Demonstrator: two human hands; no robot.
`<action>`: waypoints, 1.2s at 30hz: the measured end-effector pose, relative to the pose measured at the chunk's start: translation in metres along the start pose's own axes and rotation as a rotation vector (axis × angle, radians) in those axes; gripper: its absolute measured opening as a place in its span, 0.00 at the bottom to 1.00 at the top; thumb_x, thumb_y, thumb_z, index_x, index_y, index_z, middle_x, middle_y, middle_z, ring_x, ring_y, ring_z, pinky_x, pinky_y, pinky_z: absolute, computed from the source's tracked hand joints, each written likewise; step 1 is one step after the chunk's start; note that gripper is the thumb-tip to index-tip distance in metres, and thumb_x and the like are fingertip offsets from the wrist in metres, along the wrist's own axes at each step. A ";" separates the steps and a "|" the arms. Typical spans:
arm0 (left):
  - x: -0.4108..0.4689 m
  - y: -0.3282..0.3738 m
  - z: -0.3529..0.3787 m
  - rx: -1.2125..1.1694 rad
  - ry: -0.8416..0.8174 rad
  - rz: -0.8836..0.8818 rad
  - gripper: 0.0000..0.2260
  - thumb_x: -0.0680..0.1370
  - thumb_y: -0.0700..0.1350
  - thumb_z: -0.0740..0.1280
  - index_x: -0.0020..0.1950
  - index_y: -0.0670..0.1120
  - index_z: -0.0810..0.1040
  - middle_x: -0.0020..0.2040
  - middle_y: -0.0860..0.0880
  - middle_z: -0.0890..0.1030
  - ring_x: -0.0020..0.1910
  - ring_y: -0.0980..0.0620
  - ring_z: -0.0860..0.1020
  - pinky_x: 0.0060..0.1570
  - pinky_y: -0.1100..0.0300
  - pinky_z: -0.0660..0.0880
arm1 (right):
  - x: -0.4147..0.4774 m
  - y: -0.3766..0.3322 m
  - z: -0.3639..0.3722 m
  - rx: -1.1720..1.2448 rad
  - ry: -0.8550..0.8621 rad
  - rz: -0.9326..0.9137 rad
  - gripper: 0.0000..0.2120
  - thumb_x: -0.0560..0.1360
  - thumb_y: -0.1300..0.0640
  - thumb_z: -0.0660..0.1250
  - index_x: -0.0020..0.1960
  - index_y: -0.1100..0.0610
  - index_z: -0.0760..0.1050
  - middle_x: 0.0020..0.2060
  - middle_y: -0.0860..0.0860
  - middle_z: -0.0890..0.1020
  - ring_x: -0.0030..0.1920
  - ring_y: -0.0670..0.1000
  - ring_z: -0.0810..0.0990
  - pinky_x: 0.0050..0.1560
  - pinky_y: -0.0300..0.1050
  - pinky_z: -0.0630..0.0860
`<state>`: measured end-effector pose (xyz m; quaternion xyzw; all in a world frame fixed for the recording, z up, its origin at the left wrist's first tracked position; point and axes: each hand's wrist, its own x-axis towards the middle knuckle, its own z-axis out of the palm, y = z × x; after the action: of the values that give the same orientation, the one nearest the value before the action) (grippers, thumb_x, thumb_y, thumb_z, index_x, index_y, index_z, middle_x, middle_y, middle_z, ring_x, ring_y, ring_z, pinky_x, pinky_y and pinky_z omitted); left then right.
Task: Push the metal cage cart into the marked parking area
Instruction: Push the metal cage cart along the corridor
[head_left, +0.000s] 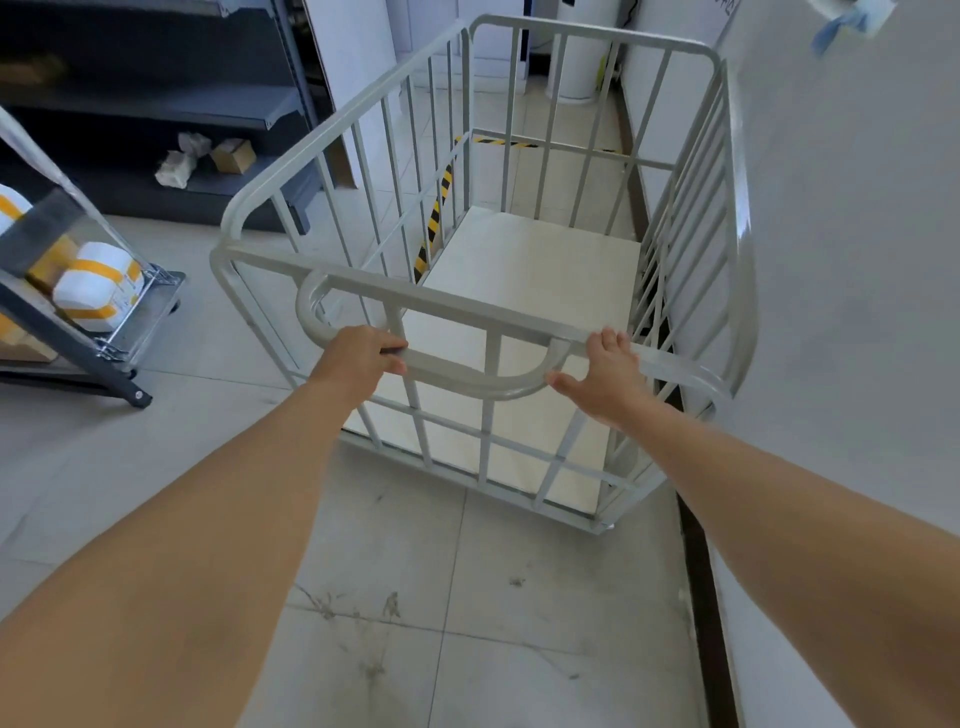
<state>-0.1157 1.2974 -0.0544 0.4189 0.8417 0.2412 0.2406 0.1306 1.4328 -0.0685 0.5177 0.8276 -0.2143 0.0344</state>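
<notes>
The grey metal cage cart stands in front of me, empty, with a pale floor board inside. Its right side runs close along the white wall. Black-and-yellow striped tape marks the floor along the cart's left side and across the floor behind its far end. My left hand is wrapped around the curved push handle at the near end. My right hand rests on the handle's right bend and top rail, fingers loosely over it.
A slanted rack holding white-and-yellow rolls stands on the left. Dark shelving with a small box lies beyond it. A white cylinder stands past the cart's far end. Pale tiled floor lies under me.
</notes>
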 end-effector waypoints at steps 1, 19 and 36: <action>0.011 0.001 -0.002 -0.006 0.004 -0.003 0.14 0.74 0.36 0.68 0.58 0.43 0.82 0.57 0.42 0.81 0.55 0.46 0.76 0.59 0.56 0.69 | 0.010 -0.004 -0.002 0.001 -0.003 0.002 0.43 0.77 0.39 0.59 0.78 0.63 0.42 0.78 0.57 0.43 0.78 0.56 0.39 0.76 0.53 0.41; 0.192 -0.042 -0.104 0.012 -0.051 0.014 0.14 0.76 0.32 0.64 0.60 0.40 0.80 0.50 0.42 0.82 0.55 0.46 0.75 0.55 0.60 0.64 | 0.154 -0.134 0.002 0.138 0.018 0.074 0.49 0.74 0.36 0.62 0.78 0.63 0.39 0.78 0.57 0.41 0.77 0.56 0.37 0.75 0.52 0.37; 0.224 -0.106 -0.155 0.043 -0.070 0.074 0.14 0.75 0.33 0.66 0.59 0.41 0.81 0.52 0.43 0.83 0.56 0.44 0.77 0.60 0.56 0.68 | 0.167 -0.219 0.028 0.082 0.067 0.176 0.49 0.73 0.33 0.60 0.78 0.64 0.43 0.78 0.59 0.45 0.78 0.58 0.40 0.76 0.56 0.40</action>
<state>-0.3915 1.3931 -0.0450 0.4628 0.8218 0.2170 0.2517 -0.1423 1.4806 -0.0705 0.5962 0.7700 -0.2270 0.0043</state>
